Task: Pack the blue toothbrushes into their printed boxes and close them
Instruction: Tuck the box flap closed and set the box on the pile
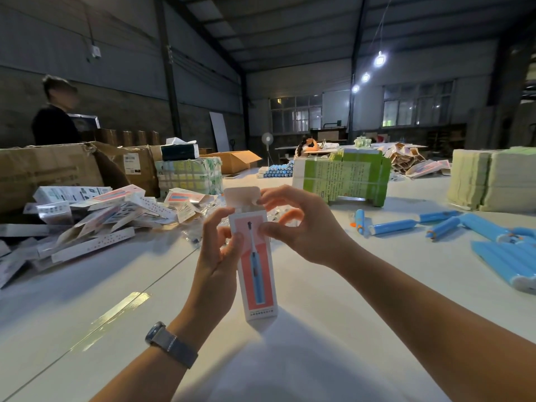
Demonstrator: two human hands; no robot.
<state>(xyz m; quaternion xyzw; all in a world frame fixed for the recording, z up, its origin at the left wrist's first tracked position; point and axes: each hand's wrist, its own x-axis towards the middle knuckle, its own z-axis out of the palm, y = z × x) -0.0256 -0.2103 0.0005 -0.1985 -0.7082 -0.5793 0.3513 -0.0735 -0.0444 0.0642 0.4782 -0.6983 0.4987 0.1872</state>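
from the head camera, a tall white cardboard box printed with a blue toothbrush on a pink panel (pixel 256 265) stands upright above the white tabletop (pixel 348 300), held between both hands. the left hand (pixel 216 253), a grey-strapped watch (pixel 171 343) on its wrist, grips the box's left edge with curled fingers and thumb. the right hand (pixel 298 224) pinches the upper right edge with its thumb while a fingertip touches the raised top flap (pixel 242 195), which stands open. loose blue cylindrical toothbrush handles (pixel 394 226) lie on the tabletop to the right, well apart from the box. a heap of flat and folded printed boxes (pixel 87 219) sits to the left, beside brown cardboard cartons (pixel 49 169).
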